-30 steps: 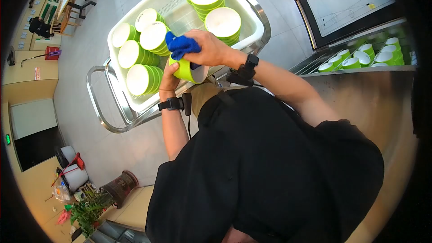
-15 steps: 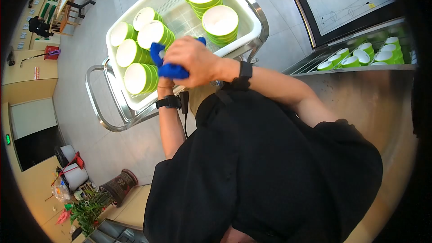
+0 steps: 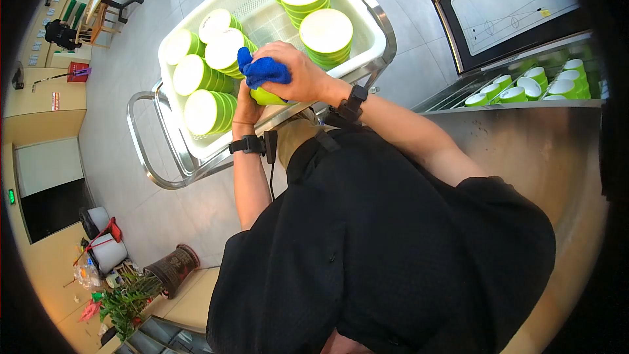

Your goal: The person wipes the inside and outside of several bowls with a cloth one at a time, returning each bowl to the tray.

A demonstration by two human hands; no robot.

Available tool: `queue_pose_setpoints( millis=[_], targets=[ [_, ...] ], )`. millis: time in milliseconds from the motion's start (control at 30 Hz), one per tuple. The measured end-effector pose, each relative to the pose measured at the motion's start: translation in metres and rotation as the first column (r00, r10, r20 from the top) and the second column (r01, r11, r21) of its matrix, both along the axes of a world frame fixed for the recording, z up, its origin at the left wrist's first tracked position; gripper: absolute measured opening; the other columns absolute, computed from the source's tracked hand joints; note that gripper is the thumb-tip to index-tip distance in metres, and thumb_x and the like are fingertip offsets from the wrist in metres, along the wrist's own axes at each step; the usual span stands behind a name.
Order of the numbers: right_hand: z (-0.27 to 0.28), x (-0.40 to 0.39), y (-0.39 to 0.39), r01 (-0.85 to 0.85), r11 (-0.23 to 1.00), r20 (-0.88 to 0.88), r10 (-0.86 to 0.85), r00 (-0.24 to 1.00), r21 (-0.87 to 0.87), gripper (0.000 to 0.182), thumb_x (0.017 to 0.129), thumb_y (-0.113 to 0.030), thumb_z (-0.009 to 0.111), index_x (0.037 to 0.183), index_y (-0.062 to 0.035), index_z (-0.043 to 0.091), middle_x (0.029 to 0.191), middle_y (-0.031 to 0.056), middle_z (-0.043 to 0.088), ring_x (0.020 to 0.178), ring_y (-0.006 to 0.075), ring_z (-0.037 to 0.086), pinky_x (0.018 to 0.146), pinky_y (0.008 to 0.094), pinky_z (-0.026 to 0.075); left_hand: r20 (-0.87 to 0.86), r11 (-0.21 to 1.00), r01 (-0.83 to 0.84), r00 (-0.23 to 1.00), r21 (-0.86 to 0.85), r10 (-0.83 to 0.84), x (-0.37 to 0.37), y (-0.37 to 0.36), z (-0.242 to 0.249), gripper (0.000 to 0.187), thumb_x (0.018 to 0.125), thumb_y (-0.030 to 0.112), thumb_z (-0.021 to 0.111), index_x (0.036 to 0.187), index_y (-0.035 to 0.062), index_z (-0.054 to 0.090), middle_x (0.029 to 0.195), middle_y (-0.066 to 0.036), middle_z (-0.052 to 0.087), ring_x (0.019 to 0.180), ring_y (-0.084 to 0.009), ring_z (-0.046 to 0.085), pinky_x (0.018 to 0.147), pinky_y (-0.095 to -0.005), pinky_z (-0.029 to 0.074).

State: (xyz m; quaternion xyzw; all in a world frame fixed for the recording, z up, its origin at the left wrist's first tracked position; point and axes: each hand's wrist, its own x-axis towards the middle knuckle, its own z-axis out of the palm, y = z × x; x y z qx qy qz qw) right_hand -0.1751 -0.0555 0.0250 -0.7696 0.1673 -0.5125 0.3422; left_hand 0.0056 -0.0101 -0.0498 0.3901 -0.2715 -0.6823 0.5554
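Observation:
My right hand [image 3: 295, 72] grips a bunched blue cloth [image 3: 265, 72], pressed against a green bowl [image 3: 267, 97]. Below and to the left of it, my left hand [image 3: 247, 108] is closed round the side of that bowl, its fingers partly hidden. Both hands are over the near edge of a white basket [image 3: 367, 29]. Inside the basket, stacks of green bowls with white faces lie tilted on the left [image 3: 203, 113], and more stacks stand at the right [image 3: 326, 33].
A metal cart [image 3: 139, 151] carries the basket. At the right, more green bowls [image 3: 514, 94] sit behind the edge of a steel counter [image 3: 524, 137]. A potted plant [image 3: 171, 271], bins [image 3: 108, 254] and wooden chairs [image 3: 103, 28] are at the left.
The cloth and my right hand have shifted slightly right and up. The green bowl between my hands now shows beneath the cloth.

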Motion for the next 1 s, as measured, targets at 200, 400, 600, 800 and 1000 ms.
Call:
queue_pose_setpoints(
  millis=[200,400,600,800,1000],
  targets=[
    [-0.005,0.001,-0.010,-0.032,0.951,0.095,0.003,0.995,0.307,0.024,0.072,-0.014,0.067,0.093,-0.0033,0.063,0.086,0.0119,0.063,0.079,0.0274,0.060,0.074,0.0323,0.047,0.020,0.998,0.061,0.998,-0.035,-0.060,0.001,0.002,0.002,0.056,0.082,0.040,0.056,0.125,0.0052,0.045,0.119,-0.008,0.055,0.108,-0.0227,0.054,0.096,-0.0373,0.042],
    [0.017,-0.005,0.004,0.240,0.959,-0.035,-0.237,0.971,0.151,0.022,0.068,-0.023,0.065,0.083,-0.0068,0.063,0.078,0.0136,0.062,0.074,0.0330,0.059,0.067,0.0385,0.047,0.021,0.990,0.097,0.995,-0.099,-0.096,0.000,0.005,0.007,0.059,0.082,0.033,0.057,0.130,0.0038,0.038,0.123,-0.009,0.050,0.113,-0.0200,0.049,0.099,-0.0340,0.037],
    [0.024,-0.005,0.020,-0.022,0.966,-0.217,-0.035,0.976,-0.256,0.030,0.061,-0.016,0.070,0.090,-0.0105,0.060,0.096,0.0059,0.060,0.097,0.0249,0.055,0.086,0.0377,0.039,0.306,0.995,0.035,0.952,-0.097,-0.004,0.020,0.005,-0.029,0.045,0.089,0.025,0.053,0.129,0.0081,0.041,0.125,-0.006,0.049,0.112,-0.0178,0.050,0.100,-0.0336,0.037],
    [0.007,-0.014,-0.005,-0.045,0.968,-0.003,0.047,0.999,0.246,0.024,0.073,-0.012,0.064,0.095,-0.0024,0.062,0.093,0.0077,0.064,0.088,0.0212,0.059,0.081,0.0311,0.046,0.047,0.990,0.101,0.994,-0.101,-0.097,-0.003,0.003,0.007,0.073,0.074,0.034,0.064,0.133,0.0043,0.034,0.125,-0.008,0.047,0.114,-0.0202,0.048,0.098,-0.0337,0.037],
    [-0.022,-0.015,-0.016,-0.106,0.684,0.231,-0.093,0.968,0.721,0.019,0.082,-0.012,0.059,0.096,-0.0004,0.064,0.089,0.0048,0.066,0.084,0.0100,0.059,0.079,0.0248,0.046,0.177,0.989,0.101,0.981,-0.110,-0.081,-0.008,0.007,0.022,0.083,0.069,0.042,0.066,0.133,0.0021,0.032,0.126,-0.010,0.045,0.118,-0.0208,0.043,0.101,-0.0340,0.032]
  ],
)
